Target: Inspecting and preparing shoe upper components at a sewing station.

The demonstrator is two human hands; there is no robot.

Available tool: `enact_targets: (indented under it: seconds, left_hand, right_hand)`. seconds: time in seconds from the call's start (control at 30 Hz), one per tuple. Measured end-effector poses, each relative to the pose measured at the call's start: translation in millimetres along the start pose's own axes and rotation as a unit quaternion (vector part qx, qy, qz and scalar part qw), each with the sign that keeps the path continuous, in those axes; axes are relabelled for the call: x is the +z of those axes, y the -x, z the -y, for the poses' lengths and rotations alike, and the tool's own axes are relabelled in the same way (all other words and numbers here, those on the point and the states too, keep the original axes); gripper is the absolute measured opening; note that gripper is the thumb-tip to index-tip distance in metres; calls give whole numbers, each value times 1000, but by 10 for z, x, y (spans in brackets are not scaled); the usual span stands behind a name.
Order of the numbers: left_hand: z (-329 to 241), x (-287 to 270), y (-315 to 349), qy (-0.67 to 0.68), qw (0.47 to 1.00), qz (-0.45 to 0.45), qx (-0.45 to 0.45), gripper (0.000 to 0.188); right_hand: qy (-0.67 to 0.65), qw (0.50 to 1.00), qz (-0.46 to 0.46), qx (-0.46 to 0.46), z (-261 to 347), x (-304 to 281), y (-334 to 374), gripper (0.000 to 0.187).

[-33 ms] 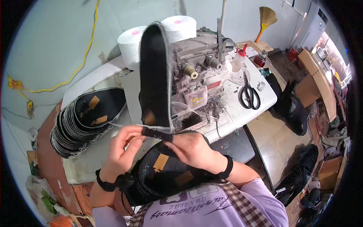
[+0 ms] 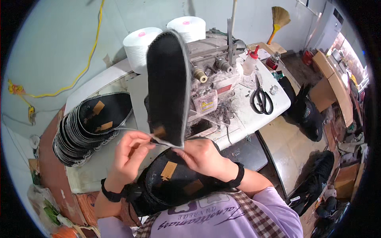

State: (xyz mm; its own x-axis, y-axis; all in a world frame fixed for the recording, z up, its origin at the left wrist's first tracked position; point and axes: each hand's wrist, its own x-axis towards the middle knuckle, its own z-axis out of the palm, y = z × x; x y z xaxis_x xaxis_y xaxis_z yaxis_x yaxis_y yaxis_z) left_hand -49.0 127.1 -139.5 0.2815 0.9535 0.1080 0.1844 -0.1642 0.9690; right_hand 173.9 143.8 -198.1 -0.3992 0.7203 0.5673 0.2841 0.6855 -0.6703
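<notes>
A black insole (image 2: 167, 87) with white overstitched edging stands upright before me, its lower end pinched by my right hand (image 2: 202, 156). A small brown tag (image 2: 160, 132) sits near its bottom. The fingers of my left hand (image 2: 133, 152) are pinched together on a white thread (image 2: 145, 132) at the insole's lower left corner. That thread trails left toward a stack of edged black insoles (image 2: 71, 133). Below my hands, more black pieces (image 2: 154, 174) lie on my lap, with brown tags on top.
Behind the insole is a lint-covered sewing machine (image 2: 208, 101) with two white thread cones (image 2: 186, 29). Black-handled scissors (image 2: 262, 99) and a red-capped bottle (image 2: 250, 63) rest on the white table's right side. Farther right lie dark shoe pieces (image 2: 303, 115) and cardboard (image 2: 335, 85).
The insole has tipped to the right and come down slightly. A dark strip that was folded across its lower end no longer shows between my hands. Both hands stay nearly in place.
</notes>
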Motion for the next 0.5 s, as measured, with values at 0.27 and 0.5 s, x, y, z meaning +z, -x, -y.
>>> enact_targets:
  seconds: [0.27,0.5]
  left_hand:
    - [263,-175,-346,484,866,16,-121,45]
    - [288,-193,-635,-189,935,-233,190,22]
  right_hand:
    - [85,991,-91,-43,-414,111,56,38]
    - [78,992,-52,-86,-421,98,4,53]
